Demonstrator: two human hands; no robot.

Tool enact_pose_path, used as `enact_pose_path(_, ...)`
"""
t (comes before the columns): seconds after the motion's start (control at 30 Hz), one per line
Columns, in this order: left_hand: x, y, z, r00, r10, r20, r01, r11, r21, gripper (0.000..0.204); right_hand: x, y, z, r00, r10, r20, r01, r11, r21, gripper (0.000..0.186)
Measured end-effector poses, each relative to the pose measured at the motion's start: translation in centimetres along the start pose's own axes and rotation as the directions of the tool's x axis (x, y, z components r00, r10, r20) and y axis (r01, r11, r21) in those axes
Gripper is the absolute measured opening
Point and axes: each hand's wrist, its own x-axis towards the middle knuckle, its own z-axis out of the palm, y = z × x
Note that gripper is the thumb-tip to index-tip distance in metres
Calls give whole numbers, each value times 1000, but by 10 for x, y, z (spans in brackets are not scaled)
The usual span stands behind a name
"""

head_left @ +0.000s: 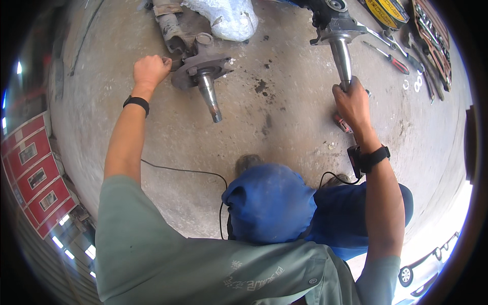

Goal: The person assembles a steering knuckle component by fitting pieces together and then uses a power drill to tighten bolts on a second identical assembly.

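My left hand (149,71) is closed on a short protruding part of a worn, grimy steering knuckle (194,64), whose tapered metal spindle points toward me. At the upper right lies a darker knuckle (330,23) with a shiny spindle, and my right hand (354,107) is wrapped round the narrow end of that spindle. A red and black power tool (342,122) is on the floor under my right hand and forearm, partly hidden by them.
A bundle in clear plastic (226,17) and rusty metal pieces (166,21) lie at the back. A red-handled screwdriver (396,62), wrenches, a socket case (431,35) and a yellow-black box (384,11) are at the right. A cable (183,169) crosses the concrete floor.
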Motion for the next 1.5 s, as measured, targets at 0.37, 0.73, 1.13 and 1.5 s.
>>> enact_pose_path(0.37,4,4,4,999,25,-30,-25,1000,15,39,3,9,4,999,-17,-42,17,1000,11,32)
enact_pose_path(0.73,-1,3,-2,996,50,-70,-51,999,-12,35,-1,5,3,999,-17,-44,18,1000,26,34)
enact_pose_path(1.13,-3,7,-7,999,19,-46,-19,1000,9,35,-1,5,-1,1000,-4,-2,4,1000,5,34)
enact_pose_path(1.5,6,5,0,999,31,-13,-31,999,18,38,0,13,1,999,-27,-31,28,999,34,34)
